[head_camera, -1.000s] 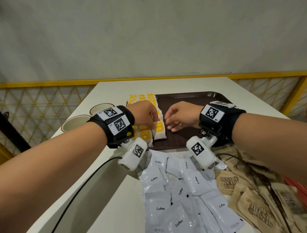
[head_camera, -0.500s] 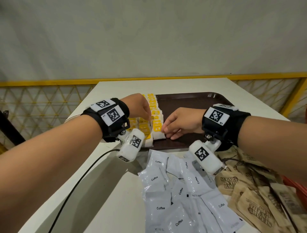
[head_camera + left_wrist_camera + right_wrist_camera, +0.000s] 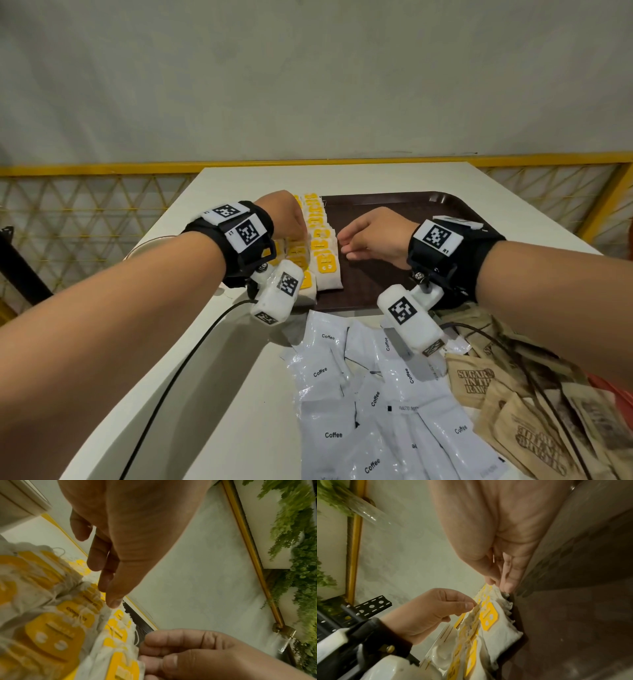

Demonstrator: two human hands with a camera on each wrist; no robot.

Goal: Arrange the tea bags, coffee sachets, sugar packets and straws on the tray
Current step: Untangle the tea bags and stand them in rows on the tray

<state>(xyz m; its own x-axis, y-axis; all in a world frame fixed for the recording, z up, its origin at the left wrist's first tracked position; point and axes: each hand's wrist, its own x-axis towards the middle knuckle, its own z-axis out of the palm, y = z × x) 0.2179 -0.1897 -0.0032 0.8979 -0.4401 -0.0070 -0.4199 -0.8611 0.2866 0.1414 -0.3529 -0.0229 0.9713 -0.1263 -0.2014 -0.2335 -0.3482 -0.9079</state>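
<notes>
We judge the tea bags (image 3: 320, 246) near done: they lie in overlapping rows along the left edge of the brown tray (image 3: 394, 212), squeezed between our two hands.

Left hand (image 3: 286, 219): fingers hang loosely curled over the rows, one fingertip touching a bag's top edge; nothing gripped. Right hand (image 3: 371, 236): fingers (image 3: 508, 580) straight, pressed side-on against the outer row, holding nothing.

Risks, as we judge them:
- the bags are soft and light, and their strings lie loose beside the left fingertips; a snagged string could drag a bag out as that hand lifts.
- a hard push from the right fingers could ruck the shingled row or ride bags up over one another.

Coffee sachets (image 3: 359, 394) and sugar packets (image 3: 513, 411) lie heaped on the table (image 3: 239, 394), behind both wrists, untouched. We see no straws.

Only the head view shows those heaps. Only the left wrist view shows the fingertip contact; only the right wrist view shows the fingers flat against the row.
</notes>
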